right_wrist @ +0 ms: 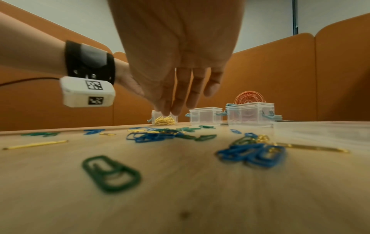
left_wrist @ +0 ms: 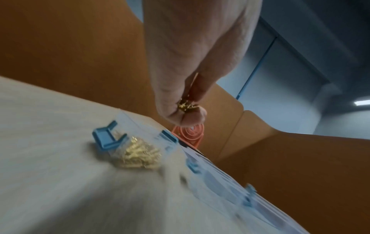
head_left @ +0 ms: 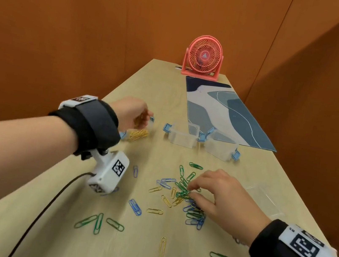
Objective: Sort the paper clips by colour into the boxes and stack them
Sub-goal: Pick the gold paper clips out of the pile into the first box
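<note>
My left hand (head_left: 143,117) pinches a small bunch of gold clips (left_wrist: 185,106) just above the leftmost clear box (head_left: 150,127), whose floor holds a heap of gold clips (head_left: 138,134). The box with its blue latches shows blurred in the left wrist view (left_wrist: 168,137). My right hand (head_left: 193,191) reaches down into the mixed pile of green, blue and gold clips (head_left: 183,191) at the table's middle, fingertips touching it. In the right wrist view the right hand's fingers (right_wrist: 180,95) hang nearly straight with no clip seen between them.
Two empty clear boxes (head_left: 183,136) (head_left: 219,148) stand right of the gold one. A clear lid (head_left: 264,199) lies at the right. Loose clips are scattered toward the front edge. A blue mat (head_left: 222,112) and a pink fan (head_left: 203,56) sit at the far end.
</note>
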Action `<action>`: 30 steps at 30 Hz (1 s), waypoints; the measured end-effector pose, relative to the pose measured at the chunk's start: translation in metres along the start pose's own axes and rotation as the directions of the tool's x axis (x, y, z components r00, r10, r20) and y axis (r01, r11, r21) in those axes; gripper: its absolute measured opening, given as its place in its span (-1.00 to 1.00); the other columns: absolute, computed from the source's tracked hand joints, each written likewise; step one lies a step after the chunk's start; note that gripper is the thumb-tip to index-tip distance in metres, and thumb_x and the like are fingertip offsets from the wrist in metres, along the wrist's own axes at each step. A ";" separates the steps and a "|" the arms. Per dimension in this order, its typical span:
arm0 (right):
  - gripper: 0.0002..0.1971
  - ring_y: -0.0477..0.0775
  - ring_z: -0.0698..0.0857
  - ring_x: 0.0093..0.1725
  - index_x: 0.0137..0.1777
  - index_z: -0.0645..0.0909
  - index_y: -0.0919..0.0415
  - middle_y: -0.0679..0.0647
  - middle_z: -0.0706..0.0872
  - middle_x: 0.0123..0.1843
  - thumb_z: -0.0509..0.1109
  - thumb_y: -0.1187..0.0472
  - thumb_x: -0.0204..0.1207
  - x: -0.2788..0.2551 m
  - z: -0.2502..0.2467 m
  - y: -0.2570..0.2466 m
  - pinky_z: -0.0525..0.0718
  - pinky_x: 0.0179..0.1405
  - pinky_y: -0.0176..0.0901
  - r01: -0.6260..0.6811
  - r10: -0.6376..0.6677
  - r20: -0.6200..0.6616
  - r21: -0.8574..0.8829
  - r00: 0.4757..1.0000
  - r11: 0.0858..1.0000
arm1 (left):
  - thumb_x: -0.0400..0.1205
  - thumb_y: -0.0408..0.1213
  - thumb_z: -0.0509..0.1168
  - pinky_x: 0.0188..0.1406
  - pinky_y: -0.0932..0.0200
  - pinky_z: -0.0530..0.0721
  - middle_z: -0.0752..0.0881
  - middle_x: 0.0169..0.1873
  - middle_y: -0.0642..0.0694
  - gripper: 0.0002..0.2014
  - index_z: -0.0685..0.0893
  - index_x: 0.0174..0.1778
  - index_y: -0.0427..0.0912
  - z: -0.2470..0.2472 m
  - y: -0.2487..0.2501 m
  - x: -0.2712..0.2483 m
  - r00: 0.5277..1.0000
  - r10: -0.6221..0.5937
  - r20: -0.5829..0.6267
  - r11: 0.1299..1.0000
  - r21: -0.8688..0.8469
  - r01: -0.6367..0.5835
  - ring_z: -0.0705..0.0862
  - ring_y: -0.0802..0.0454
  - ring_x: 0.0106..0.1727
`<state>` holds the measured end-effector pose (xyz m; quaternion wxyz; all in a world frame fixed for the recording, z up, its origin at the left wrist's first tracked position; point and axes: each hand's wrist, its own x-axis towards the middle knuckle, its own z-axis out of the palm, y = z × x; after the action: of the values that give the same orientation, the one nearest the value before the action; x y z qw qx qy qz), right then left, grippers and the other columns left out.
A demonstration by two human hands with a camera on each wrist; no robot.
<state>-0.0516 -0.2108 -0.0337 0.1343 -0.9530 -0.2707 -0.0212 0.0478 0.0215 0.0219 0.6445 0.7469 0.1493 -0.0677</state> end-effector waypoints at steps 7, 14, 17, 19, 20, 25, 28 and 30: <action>-0.71 -0.14 0.44 0.26 0.29 0.60 -0.16 -0.25 0.60 0.26 0.20 -0.04 0.62 -0.001 0.000 0.000 0.41 0.35 -0.15 0.047 -0.051 0.119 0.029 0.992 0.998 | 0.75 -0.12 -0.12 0.06 0.11 0.46 0.65 0.02 -0.09 -0.56 0.68 -0.04 -0.17 -0.014 -0.010 0.047 0.969 0.227 -0.103 0.919 0.351 -0.178 0.60 -0.02 0.06; -0.75 -0.08 0.46 0.21 0.17 0.65 -0.12 -0.22 0.63 0.16 0.19 0.04 0.60 -0.003 0.000 0.003 0.35 0.11 -0.21 0.030 -0.022 0.087 -0.098 0.996 0.995 | 0.59 -0.09 0.35 -0.29 0.32 0.54 0.71 -0.29 0.12 -0.92 0.73 -0.11 0.04 -0.007 -0.028 -0.024 0.878 0.316 0.358 0.488 0.732 -0.475 0.63 0.16 -0.28; -0.76 -0.06 0.47 0.16 0.09 0.67 -0.07 -0.17 0.64 0.10 0.18 0.09 0.59 -0.002 0.000 0.005 0.35 0.04 -0.19 -0.031 0.037 0.038 -0.141 0.999 0.990 | 0.38 -0.01 0.54 -0.24 0.41 0.58 0.76 -0.31 0.17 -0.82 0.77 -0.16 0.09 0.001 -0.050 -0.061 0.790 0.032 0.612 0.361 0.730 -0.580 0.65 0.30 -0.29; -0.78 -0.06 0.47 0.14 0.10 0.66 -0.08 -0.16 0.64 0.09 0.20 0.08 0.59 -0.002 -0.001 0.004 0.37 0.05 -0.21 -0.056 0.060 0.027 -0.120 0.998 0.991 | 0.34 -0.05 0.58 -0.19 0.41 0.59 0.76 -0.28 0.13 -0.74 0.79 -0.09 0.04 0.006 -0.062 -0.074 0.772 0.012 0.636 0.363 0.716 -0.596 0.66 0.28 -0.24; -0.79 -0.07 0.47 0.14 0.11 0.66 -0.09 -0.17 0.64 0.09 0.22 0.06 0.59 -0.002 -0.002 0.004 0.40 0.08 -0.21 -0.055 0.059 0.031 -0.107 0.998 0.993 | 0.35 -0.07 0.57 -0.19 0.40 0.60 0.75 -0.29 0.12 -0.73 0.80 -0.07 0.01 0.009 -0.067 -0.077 0.773 0.045 0.633 0.369 0.708 -0.602 0.65 0.27 -0.25; -0.80 -0.06 0.49 0.15 0.11 0.69 -0.10 -0.17 0.68 0.09 0.28 -0.01 0.58 0.000 -0.003 0.001 0.41 0.12 -0.19 -0.049 0.053 0.040 -0.082 0.998 0.995 | 0.42 -0.17 0.53 -0.21 0.47 0.61 0.74 -0.30 0.13 -0.86 0.82 -0.14 -0.05 0.021 -0.078 -0.074 0.761 0.145 0.632 0.437 0.649 -0.623 0.64 0.29 -0.31; -0.80 -0.04 0.48 0.13 0.09 0.70 -0.09 -0.14 0.70 0.06 0.27 0.01 0.59 0.002 -0.003 0.001 0.38 0.06 -0.19 -0.057 0.064 0.063 -0.105 0.996 0.993 | 0.47 -0.22 0.49 -0.22 0.51 0.60 0.74 -0.28 0.12 -0.92 0.79 -0.15 -0.09 0.023 -0.077 -0.072 0.758 0.104 0.644 0.457 0.646 -0.611 0.63 0.29 -0.31; -0.82 -0.05 0.48 0.12 0.04 0.71 -0.07 -0.14 0.70 0.03 0.28 0.02 0.58 0.004 -0.002 0.000 0.37 0.04 -0.19 -0.056 0.061 0.059 -0.087 0.996 0.995 | 0.52 -0.20 0.44 -0.22 0.46 0.57 0.71 -0.25 0.09 -0.96 0.73 -0.17 -0.06 0.023 -0.076 -0.071 0.743 0.060 0.666 0.416 0.660 -0.625 0.59 0.27 -0.30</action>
<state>-0.0479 -0.2095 -0.0310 0.0858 -0.9656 -0.2456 0.0004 -0.0406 -0.0009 -0.0331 0.1976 0.9232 -0.2610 -0.2015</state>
